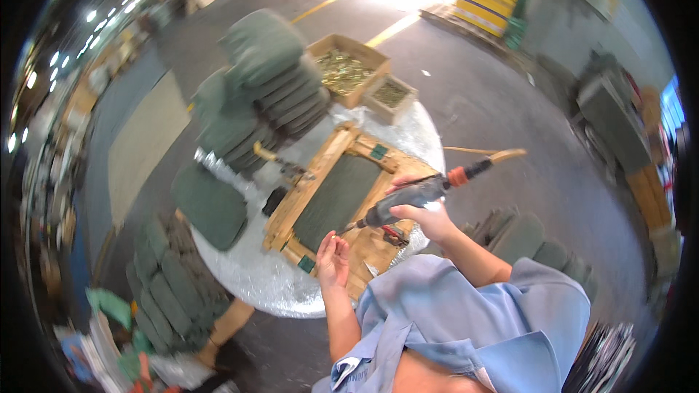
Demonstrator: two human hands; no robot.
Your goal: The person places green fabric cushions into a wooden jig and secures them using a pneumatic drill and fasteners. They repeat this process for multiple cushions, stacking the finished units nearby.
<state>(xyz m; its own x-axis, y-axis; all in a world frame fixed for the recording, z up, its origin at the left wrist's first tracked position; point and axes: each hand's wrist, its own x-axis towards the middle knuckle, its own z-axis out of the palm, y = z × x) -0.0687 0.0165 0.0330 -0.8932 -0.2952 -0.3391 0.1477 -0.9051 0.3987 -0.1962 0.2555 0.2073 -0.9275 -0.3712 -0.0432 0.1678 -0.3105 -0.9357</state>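
My right hand point(429, 220) is wrapped around a dark, straight-bodied power screwdriver point(405, 199), with an orange collar and a tan hose at its back end. Its tip points down and left to my left hand point(333, 263). The left fingertips are pinched together beside that tip, on something too small to make out. Both hands are over the near right part of a wooden frame point(324, 147). Inside the frame lies a dark green padded panel point(336, 200). Red-handled pliers point(394, 236) rest on the wood just under the screwdriver.
A round table point(247, 280) covered in clear plastic wrap carries the frame. Stacked green cushions point(269, 76) stand at the far left. Beyond the frame are a box of brass-coloured parts point(342, 73) and a smaller box point(389, 98). Another tool point(282, 163) lies across the frame's left rail.
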